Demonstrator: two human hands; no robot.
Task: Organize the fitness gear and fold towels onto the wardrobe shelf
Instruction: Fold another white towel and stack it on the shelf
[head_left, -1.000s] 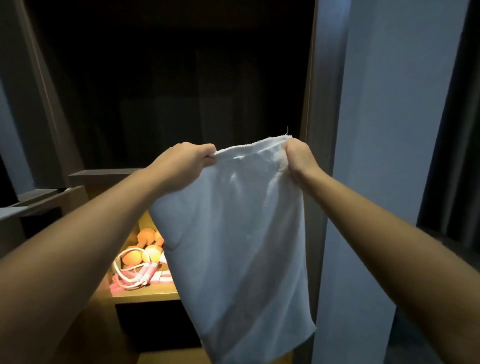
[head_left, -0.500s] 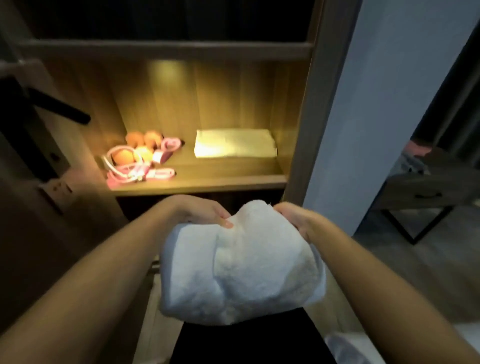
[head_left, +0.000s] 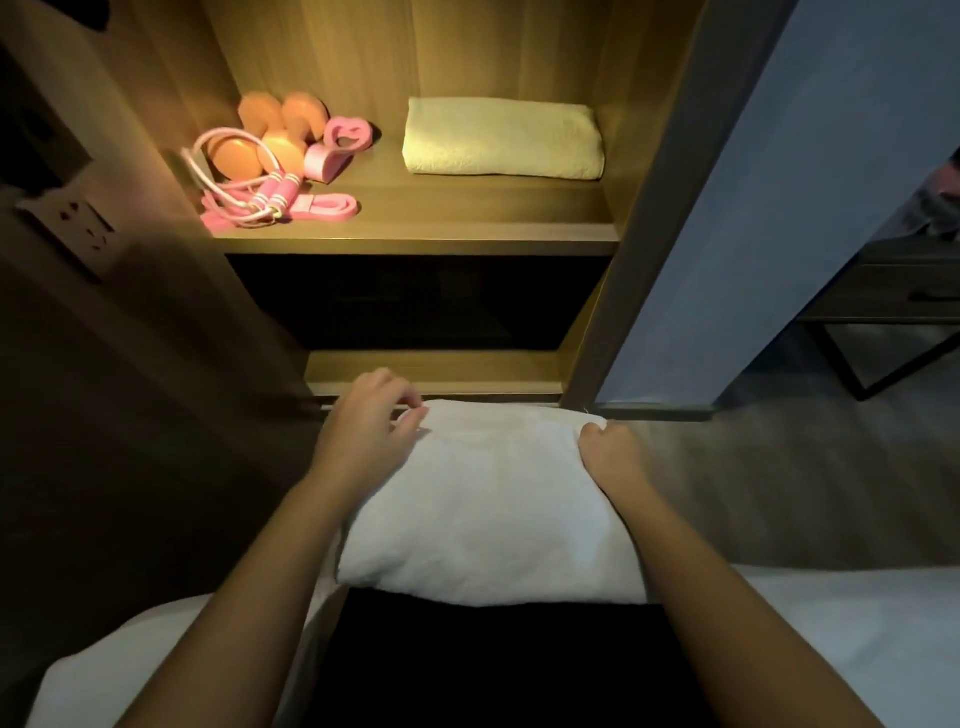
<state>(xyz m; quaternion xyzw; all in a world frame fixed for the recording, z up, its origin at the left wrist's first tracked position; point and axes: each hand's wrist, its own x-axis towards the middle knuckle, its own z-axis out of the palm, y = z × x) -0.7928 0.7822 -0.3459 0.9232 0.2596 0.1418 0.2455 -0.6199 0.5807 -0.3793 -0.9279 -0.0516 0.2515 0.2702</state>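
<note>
Fingers of the left hand are curled, their tips pinching the far left corner of the white towel. Those of the right hand are bent over its far right corner, and how much cloth they hold underneath I cannot tell. The white towel lies doubled across the person's dark lap at lower centre of the frame, its far edge hanging out over the floor.

Up on the lit wardrobe shelf, a folded towel sits to the right. To the left lie orange dumbbells, a pink jump rope and a pink resistance band, heaped touching one another.

By my judgement the fold is only half made. The risks:

- Both holds are at the far corners only, so the loose near layers could slide apart on lifting and spoil the fold.
- Uneven corners, if not squared first, would give a lopsided bundle.
- The far edge may slip off the lap toward the floor.
- Free shelf space is narrow, so a careless placement could nudge the gear or rumple the folded towel.
</note>
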